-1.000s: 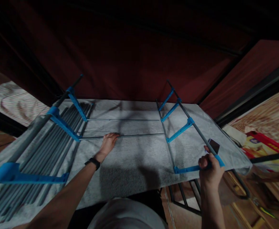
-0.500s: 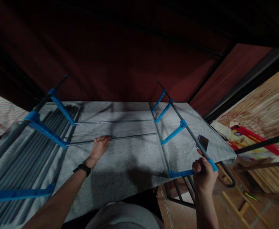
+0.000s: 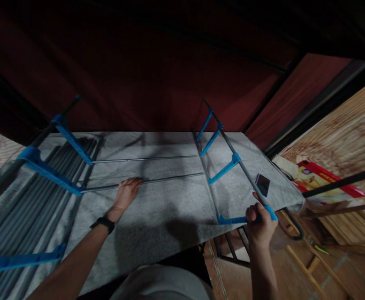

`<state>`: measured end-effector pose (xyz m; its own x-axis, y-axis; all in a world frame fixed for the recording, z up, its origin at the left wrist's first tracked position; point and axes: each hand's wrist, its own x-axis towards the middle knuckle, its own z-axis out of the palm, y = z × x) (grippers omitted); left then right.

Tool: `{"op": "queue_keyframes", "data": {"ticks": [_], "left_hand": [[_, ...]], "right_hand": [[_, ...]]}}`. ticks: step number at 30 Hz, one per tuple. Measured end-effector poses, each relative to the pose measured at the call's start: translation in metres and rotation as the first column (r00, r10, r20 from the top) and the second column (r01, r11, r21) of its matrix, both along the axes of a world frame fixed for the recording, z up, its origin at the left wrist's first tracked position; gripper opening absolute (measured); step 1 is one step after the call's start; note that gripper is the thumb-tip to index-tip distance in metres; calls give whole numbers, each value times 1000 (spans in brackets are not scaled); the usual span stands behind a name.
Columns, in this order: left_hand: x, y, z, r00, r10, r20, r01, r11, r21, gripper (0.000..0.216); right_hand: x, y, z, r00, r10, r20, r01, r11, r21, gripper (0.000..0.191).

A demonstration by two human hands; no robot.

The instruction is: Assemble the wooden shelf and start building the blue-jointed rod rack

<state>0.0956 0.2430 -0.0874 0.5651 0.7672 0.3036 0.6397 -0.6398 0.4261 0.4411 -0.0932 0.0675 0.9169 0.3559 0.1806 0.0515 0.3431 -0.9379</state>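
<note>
My left hand (image 3: 127,194) is closed around a thin grey metal tube (image 3: 170,178). That tube's left end meets a blue connector on the left rack frame (image 3: 57,177), while its right end lies close to the lower bar of the right rack frame (image 3: 224,170). Whether it touches that bar I cannot tell. My right hand (image 3: 261,223) grips the right frame at its near blue corner piece, with the fingers wrapped round it. A second thin tube (image 3: 145,159) runs parallel farther back, also from the left frame.
Several loose grey tubes (image 3: 34,198) lie side by side at the left of the cloth-covered table (image 3: 163,233). A phone (image 3: 262,184) rests beyond my right hand. Past the table's right edge are a red and yellow box (image 3: 322,181) and wooden pieces (image 3: 311,263) on the floor.
The view has shifted slightly, so most things appear a little farther left. Both hands keep their holds, and the tubes and frames stand in much the same arrangement.
</note>
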Motion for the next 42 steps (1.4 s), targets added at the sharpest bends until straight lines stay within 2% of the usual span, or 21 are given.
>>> {"op": "queue_keyframes", "data": {"ticks": [8, 13, 19, 23, 28, 33, 42], "left_hand": [[-2, 2, -3, 1000, -21, 16, 21, 1000, 7, 36], [-3, 2, -5, 1000, -9, -2, 9, 1000, -3, 36], [-2, 2, -4, 1000, -9, 8, 9, 1000, -9, 35], [-2, 3, -5, 1000, -8, 12, 8, 1000, -20, 36], [-1, 3, -5, 1000, 2, 15, -2, 1000, -7, 37], [1, 4, -3, 1000, 20, 22, -20, 1000, 1, 35], [3, 8, -2, 999, 21, 41, -23, 999, 34, 38]], "right_hand": [[4, 24, 2, 1000, 16, -18, -16, 1000, -1, 40], [5, 24, 5, 1000, 18, -5, -18, 999, -32, 39], [5, -2, 13, 1000, 16, -14, -16, 1000, -17, 28], [2, -23, 21, 998, 42, -36, -42, 999, -19, 29], [2, -54, 26, 999, 32, 19, -31, 999, -27, 32], [0, -79, 21, 996, 50, -71, -50, 999, 5, 24], [-22, -111, 5, 983, 55, -176, -63, 997, -44, 29]]}}
